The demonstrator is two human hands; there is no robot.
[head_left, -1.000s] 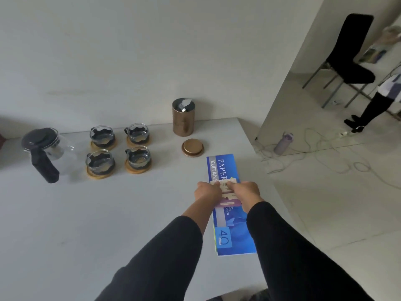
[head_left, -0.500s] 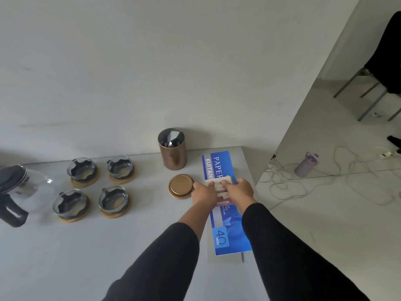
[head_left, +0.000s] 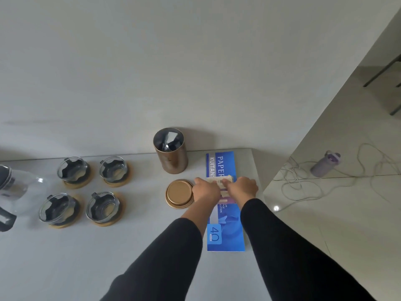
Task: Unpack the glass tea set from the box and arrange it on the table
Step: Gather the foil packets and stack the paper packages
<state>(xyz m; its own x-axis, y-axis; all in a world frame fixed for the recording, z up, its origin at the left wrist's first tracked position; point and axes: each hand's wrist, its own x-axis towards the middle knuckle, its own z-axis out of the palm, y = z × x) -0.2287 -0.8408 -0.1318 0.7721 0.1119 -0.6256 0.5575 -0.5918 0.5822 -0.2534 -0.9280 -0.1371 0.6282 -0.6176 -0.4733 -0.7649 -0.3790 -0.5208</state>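
Several glass cups on round wooden coasters stand in a square at the table's left; the near right cup [head_left: 102, 206] is closest to me. A glass teapot [head_left: 19, 192] with a black handle sits at the far left edge, partly cut off. My left hand [head_left: 206, 190] and my right hand [head_left: 242, 189] are side by side over a blue paper pad [head_left: 225, 233], both pinching a small pale paper packet [head_left: 221, 183]. An open copper tin [head_left: 171, 153] holds dark sachets, and its copper lid [head_left: 179, 193] lies beside my left hand.
The grey table [head_left: 65, 261] ends just right of the blue pad, at a drop to the tiled floor. On the floor lie a purple bottle [head_left: 325, 165] and loose white cables [head_left: 325, 187]. Chair legs show at the far right.
The view has swung down and to the right, so cups and teapot sit further left. My hands hold the packet as before, now closer to the tin and lid.
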